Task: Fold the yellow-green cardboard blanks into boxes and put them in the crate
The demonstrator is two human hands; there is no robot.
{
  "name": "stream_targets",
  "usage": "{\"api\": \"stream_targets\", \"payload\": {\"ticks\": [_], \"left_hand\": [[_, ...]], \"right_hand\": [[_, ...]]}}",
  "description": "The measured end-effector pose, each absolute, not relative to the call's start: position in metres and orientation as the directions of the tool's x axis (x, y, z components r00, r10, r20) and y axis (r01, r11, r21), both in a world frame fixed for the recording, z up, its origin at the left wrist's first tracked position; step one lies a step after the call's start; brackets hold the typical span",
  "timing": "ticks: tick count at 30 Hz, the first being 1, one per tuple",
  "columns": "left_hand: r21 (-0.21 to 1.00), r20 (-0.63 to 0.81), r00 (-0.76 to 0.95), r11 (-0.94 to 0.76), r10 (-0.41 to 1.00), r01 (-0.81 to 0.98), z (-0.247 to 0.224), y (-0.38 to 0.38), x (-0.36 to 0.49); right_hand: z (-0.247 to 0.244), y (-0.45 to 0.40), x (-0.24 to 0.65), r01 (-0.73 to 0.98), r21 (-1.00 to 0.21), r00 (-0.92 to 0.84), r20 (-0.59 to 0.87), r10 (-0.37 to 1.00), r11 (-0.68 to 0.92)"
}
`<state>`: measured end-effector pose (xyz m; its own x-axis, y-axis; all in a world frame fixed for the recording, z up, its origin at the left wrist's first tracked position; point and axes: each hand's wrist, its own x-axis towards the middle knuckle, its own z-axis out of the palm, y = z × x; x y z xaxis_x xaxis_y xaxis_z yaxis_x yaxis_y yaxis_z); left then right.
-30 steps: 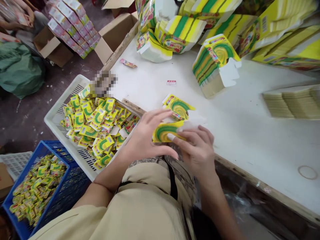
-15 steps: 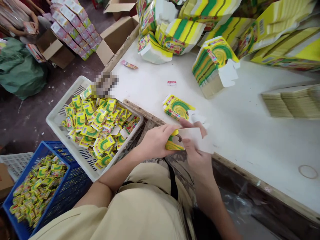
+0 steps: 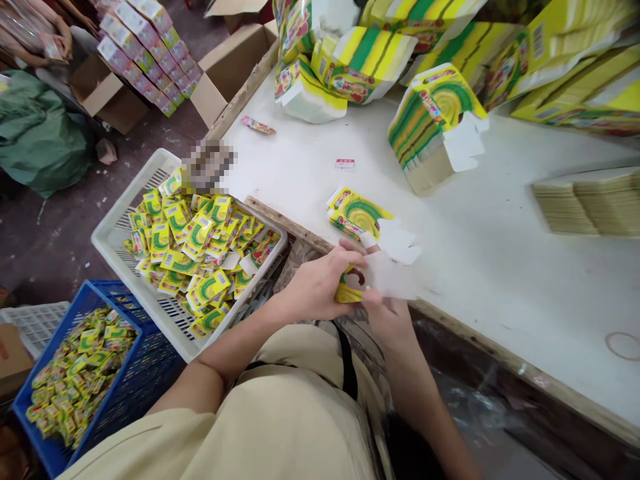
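Over the table's front edge, my left hand point(image 3: 320, 283) is closed around the yellow-green end of a small cardboard box point(image 3: 349, 287). My right hand point(image 3: 387, 310) grips the same box at its white open flaps, which are blurred. Just beyond my fingers lies another printed box point(image 3: 357, 212) on the white table point(image 3: 465, 260), its white flaps spread toward the right. Farther back, a bundle of flat cartons point(image 3: 425, 127) leans on its side.
At my left, a white plastic basket point(image 3: 107, 230) holds many printed boxes, beside a blue crate point(image 3: 133, 360) of small wrapped pieces. Stacked flat cartons point(image 3: 585, 207) lie on the right. A wrapped stick point(image 3: 259, 125) and rubber band point(image 3: 623, 345) rest on the table. Another person point(image 3: 45, 40) sits far left.
My right hand has shifted slightly left toward my left hand, and the box's white flaps have moved with it. The view has shifted a little.
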<state>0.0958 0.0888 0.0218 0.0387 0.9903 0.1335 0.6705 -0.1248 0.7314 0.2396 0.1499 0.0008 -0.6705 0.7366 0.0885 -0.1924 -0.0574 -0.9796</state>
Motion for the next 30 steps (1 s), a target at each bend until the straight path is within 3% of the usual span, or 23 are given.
{"api": "stream_targets", "payload": {"ticks": [2, 4, 6, 9, 13, 19, 26, 30], "left_hand": [[0.752, 0.148, 0.017, -0.124, 0.989, 0.647, 0.017, 0.089, 0.094], [0.759, 0.172, -0.019, -0.12, 0.985, 0.64, 0.011, 0.088, 0.093], [0.764, 0.199, -0.057, -0.119, 0.978, 0.634, 0.006, 0.088, 0.094], [0.754, 0.229, -0.108, -0.106, 0.967, 0.648, 0.006, 0.089, 0.097], [0.646, 0.162, -0.173, 0.028, 0.971, 0.762, 0.015, 0.088, 0.095], [0.637, 0.127, -0.172, 0.053, 0.977, 0.769, 0.026, 0.086, 0.085], [0.679, 0.078, -0.107, 0.026, 0.991, 0.734, 0.04, 0.086, 0.081], [0.636, 0.078, -0.083, 0.014, 0.994, 0.771, 0.041, 0.088, 0.081]], "right_hand": [[0.004, 0.149, 0.241, -0.076, -0.974, -0.716, 0.202, 0.668, 0.214], [0.006, 0.149, 0.241, 0.03, -0.886, -0.731, 0.297, 0.615, 0.463], [0.005, 0.148, 0.24, 0.076, -0.805, -0.704, 0.375, 0.604, 0.588], [0.0, 0.148, 0.238, 0.071, -0.814, -0.63, 0.411, 0.659, 0.576], [-0.005, 0.155, 0.243, 0.091, -0.874, -0.525, 0.366, 0.769, 0.478], [-0.004, 0.159, 0.249, 0.174, -0.801, -0.696, 0.311, 0.647, 0.573], [0.005, 0.173, 0.267, 0.093, -0.843, -0.791, 0.26, 0.554, 0.529], [0.006, 0.17, 0.264, 0.122, -0.868, -0.742, 0.242, 0.625, 0.481]]}}
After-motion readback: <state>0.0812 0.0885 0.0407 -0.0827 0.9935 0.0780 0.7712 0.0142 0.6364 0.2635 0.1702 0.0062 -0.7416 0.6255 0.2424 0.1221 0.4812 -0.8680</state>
